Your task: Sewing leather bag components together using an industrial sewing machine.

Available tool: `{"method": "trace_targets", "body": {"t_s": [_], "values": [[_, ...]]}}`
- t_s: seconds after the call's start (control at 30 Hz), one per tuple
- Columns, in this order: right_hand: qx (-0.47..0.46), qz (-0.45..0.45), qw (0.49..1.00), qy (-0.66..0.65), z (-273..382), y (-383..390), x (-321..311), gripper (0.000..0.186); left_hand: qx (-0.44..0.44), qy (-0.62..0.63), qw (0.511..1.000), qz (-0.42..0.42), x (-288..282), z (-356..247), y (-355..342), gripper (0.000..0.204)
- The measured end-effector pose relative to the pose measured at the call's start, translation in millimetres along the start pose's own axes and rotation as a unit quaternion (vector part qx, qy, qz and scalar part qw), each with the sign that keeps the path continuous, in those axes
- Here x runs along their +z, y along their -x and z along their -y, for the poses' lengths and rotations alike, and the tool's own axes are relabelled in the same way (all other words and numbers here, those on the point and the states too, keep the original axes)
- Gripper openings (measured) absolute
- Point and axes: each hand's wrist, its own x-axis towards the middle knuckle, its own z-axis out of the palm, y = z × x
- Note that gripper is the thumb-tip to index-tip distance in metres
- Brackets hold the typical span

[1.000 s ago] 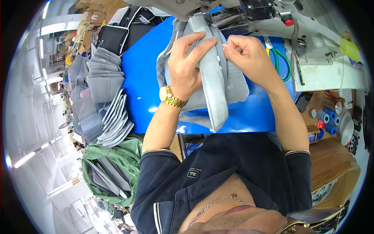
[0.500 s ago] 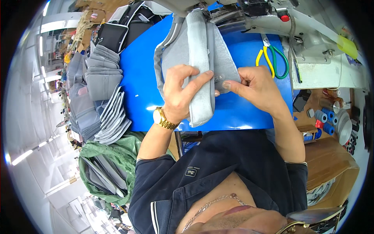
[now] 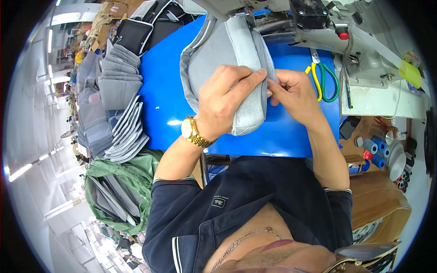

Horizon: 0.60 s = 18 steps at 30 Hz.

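Note:
A grey padded fabric piece (image 3: pixel 211 54), apparently part of a bag, lies on the blue tabletop with its far end under the sewing machine (image 3: pixel 309 16). A wide pale-grey band (image 3: pixel 248 50) runs lengthwise along it toward me. My left hand (image 3: pixel 223 98), a gold watch on its wrist, rests over the band, its fingertips gripping the right-hand edge. Opposite it, my right hand (image 3: pixel 293 93) pinches the same edge between thumb and curled fingers. The layers between the fingertips are partly hidden, as is the needle area.
Yellow-and-green-handled scissors (image 3: pixel 324 79) lie right of the fabric. Stacked grey panels (image 3: pixel 120 82) stand along the table's left side, above a green sack (image 3: pixel 152 170) of flat grey pieces. Blue thread spools (image 3: pixel 378 145) and a cardboard box (image 3: pixel 378 195) are at right.
The band's near end has shifted right and slightly away from me. The flap on the right has been drawn up against the band's edge. My right hand has come closer to my left.

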Motion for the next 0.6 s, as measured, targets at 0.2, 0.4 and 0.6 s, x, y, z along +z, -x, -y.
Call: {"method": "trace_targets", "body": {"t_s": [0.2,0.4,0.6], "values": [[-0.051,-0.025,0.998,0.033,-1,-33,-5,0.026,-0.006,-0.007,1.000,-0.009,11,28,-17,0.042],[-0.110,-0.117,0.978,0.129,-4,-48,2,0.027,0.011,-0.013,0.999,-0.047,10,38,-21,0.043],[-0.177,-0.166,0.954,0.178,-32,-50,28,0.025,-0.022,0.034,0.997,-0.069,14,28,-10,0.039]]}}
